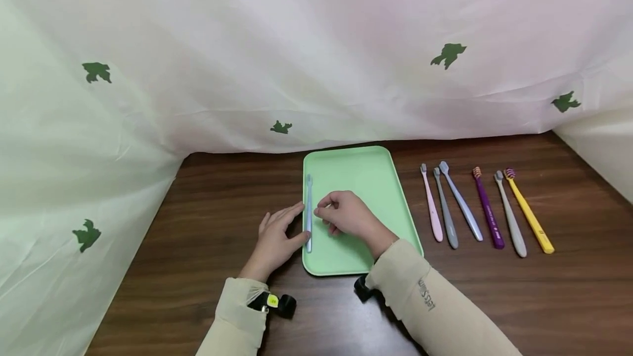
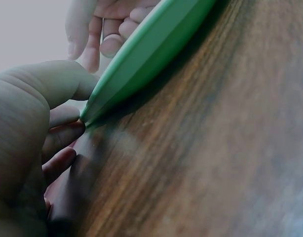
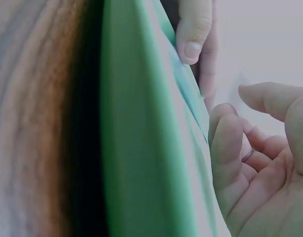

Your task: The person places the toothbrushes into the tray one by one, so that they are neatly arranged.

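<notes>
A light blue toothbrush [image 1: 309,207] lies lengthwise along the left side of a green tray [image 1: 356,163]. My left hand [image 1: 278,243] grips the tray's left rim, its fingers at the outer side and its thumb over the rim, where it touches the toothbrush handle. In the left wrist view, that thumb [image 2: 67,81] sits on top of the rim with the fingers below. Above the tray, just right of the toothbrush, is my right hand [image 1: 351,216]. Its fingers are loosely bent, and the right wrist view shows a gap between thumb and forefinger with nothing in it.
Right of the tray, several toothbrushes lie in a row on the dark wooden table [image 1: 222,196]: pink [image 1: 432,205], blue-grey [image 1: 446,210], light blue [image 1: 461,202], purple [image 1: 488,210], grey [image 1: 511,216] and yellow [image 1: 530,213]. A pale curtain [image 1: 316,43] encloses the back and sides.
</notes>
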`<state>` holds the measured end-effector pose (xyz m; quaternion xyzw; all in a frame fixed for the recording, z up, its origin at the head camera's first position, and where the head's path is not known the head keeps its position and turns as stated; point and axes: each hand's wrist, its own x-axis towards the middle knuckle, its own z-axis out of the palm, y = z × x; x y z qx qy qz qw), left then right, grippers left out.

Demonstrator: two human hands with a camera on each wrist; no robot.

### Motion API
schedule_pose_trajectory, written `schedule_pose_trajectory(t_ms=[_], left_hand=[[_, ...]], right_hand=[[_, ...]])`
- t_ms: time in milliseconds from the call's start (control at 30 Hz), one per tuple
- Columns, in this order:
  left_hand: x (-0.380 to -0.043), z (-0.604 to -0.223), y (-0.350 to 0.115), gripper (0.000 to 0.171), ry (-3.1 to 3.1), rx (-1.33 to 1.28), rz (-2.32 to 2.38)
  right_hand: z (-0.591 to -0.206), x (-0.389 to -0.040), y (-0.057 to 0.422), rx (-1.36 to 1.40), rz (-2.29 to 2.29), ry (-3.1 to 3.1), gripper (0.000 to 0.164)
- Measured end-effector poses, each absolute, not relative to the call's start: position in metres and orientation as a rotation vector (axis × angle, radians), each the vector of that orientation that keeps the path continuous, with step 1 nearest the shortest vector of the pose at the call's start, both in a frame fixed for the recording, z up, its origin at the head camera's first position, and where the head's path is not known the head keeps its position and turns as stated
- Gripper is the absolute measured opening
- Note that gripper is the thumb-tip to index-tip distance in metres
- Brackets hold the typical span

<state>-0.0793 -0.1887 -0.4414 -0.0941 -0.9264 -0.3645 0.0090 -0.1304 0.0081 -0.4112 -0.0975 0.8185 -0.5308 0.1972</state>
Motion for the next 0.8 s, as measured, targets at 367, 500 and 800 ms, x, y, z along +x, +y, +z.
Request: schedule_pose_trajectory(t_ms=[367, 500, 800], left_hand=[[-0.078, -0.443, -0.191, 0.062, -2.899, -0.272, -1.175], [-0.077, -0.444, -0.191, 0.062, -2.902, -0.273, -1.177], [-0.079, -0.442, -0.191, 0.062, -2.906, -0.283, -1.17]], right_hand=[[-0.406, -0.125, 0.019, -0.288, -1.477, 2.318, 0.018], [-0.406, -0.125, 0.025, -0.286, -1.488, 2.32, 0.016], [-0.4, -0.125, 0.04, -0.289, -1.509, 2.314, 0.02]])
